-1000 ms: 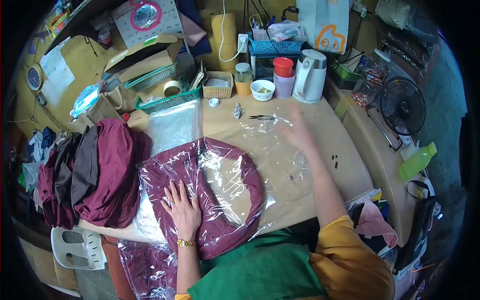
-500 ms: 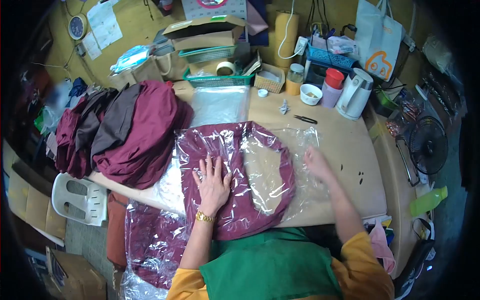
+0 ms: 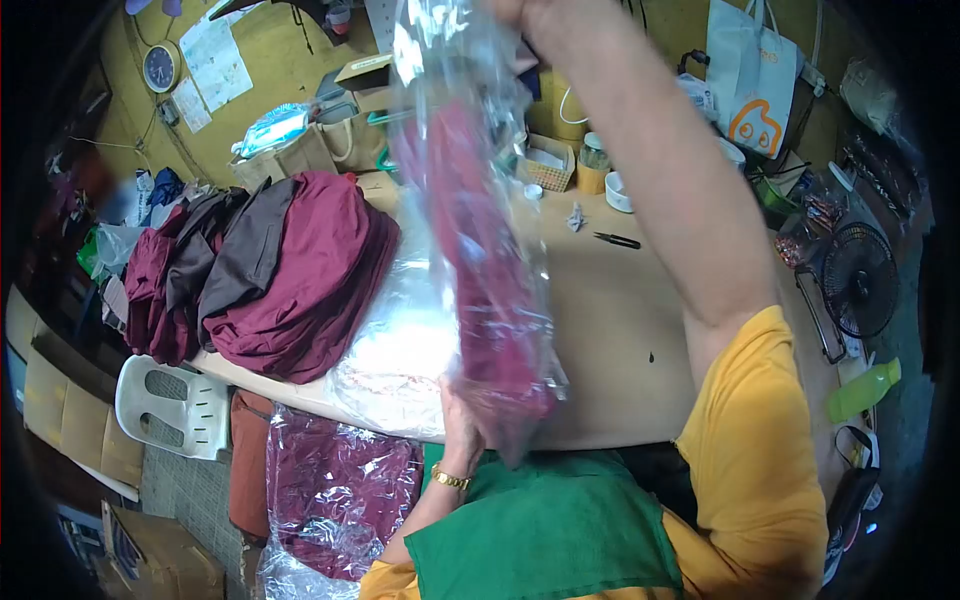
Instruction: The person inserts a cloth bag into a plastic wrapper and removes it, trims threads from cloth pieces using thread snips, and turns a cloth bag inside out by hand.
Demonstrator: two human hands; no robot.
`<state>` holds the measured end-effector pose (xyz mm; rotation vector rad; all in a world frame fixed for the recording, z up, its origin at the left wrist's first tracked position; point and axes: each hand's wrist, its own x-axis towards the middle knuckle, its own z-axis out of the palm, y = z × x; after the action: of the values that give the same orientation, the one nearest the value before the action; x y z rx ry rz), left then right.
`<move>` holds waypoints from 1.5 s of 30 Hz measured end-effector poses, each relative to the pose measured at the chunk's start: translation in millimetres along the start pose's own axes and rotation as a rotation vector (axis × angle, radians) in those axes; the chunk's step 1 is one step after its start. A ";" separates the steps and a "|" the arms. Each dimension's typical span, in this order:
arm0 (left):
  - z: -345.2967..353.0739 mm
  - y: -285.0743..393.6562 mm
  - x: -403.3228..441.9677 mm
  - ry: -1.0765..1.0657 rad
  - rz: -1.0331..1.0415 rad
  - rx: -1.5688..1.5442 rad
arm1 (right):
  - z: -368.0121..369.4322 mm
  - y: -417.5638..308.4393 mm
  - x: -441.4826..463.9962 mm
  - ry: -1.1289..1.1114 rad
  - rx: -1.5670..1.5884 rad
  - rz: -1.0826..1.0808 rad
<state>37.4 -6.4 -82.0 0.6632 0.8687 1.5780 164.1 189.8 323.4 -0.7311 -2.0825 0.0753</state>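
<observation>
A clear plastic bag (image 3: 425, 60) with a folded maroon garment (image 3: 480, 250) inside hangs tall over the table, smeared by motion. My right hand (image 3: 515, 10) is raised at the top edge of the view, closed on the bag's upper end and partly cut off. Low at the table's front edge, my left hand (image 3: 460, 420) is against the bag's lower end. Its fingers are mostly hidden behind the plastic. Flat clear plastic bags (image 3: 390, 350) lie on the table to the left of the hanging one.
A pile of maroon and dark garments (image 3: 300, 270) covers the table's left side. Thread snips (image 3: 617, 240) lie right of the bag. Another bagged maroon garment (image 3: 340, 490) sits below the table edge, near a white plastic stool (image 3: 175, 405). A fan (image 3: 858, 280) stands at right.
The bagged garment, flat on the table before, is now lifted upright. My right hand has risen to the top of the view; my left has moved from the garment's top to its lower end.
</observation>
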 end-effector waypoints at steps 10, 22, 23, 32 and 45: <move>-33.8 159.8 1.6 0.172 0.365 0.365 | -154.0 100.2 -120.1 0.463 -0.290 0.473; 144.5 111.8 23.3 -0.558 0.979 1.161 | 18.9 43.7 -293.7 -0.370 0.737 0.667; 145.9 110.1 36.6 -0.568 0.987 1.153 | 12.2 39.5 -286.1 -0.363 0.825 0.597; 68.3 212.8 111.6 -0.497 0.302 0.423 | -74.0 121.2 -339.6 -0.456 0.083 0.640; 70.5 294.6 136.7 -0.501 0.806 1.761 | -60.6 133.9 -319.5 -0.062 1.331 0.236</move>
<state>-96.4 120.5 194.5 2.7445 1.5653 0.7265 408.5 119.1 80.6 -0.1082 -1.4926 1.4479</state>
